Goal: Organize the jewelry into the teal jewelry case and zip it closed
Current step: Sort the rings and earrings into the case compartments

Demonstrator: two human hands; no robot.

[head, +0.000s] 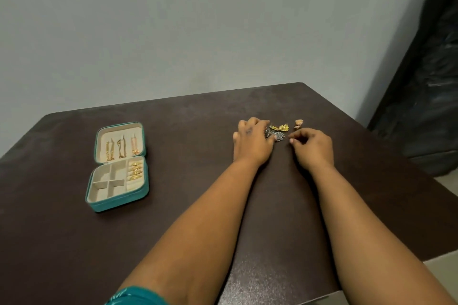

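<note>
Teal jewelry case (118, 202) lying open, gold pieces inside; left hand (251, 141) gripping dark jewelry (278, 135); right hand (312, 147) loosely curled

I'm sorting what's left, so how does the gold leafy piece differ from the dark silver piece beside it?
The gold leafy piece is bright yellow; the dark silver piece is grey and dull. The gold one lies farther from the person and fully in view; the silver one lies nearer, partly under the left hand. Both rest loose on the dark brown table, outside the open teal jewelry case.
</note>
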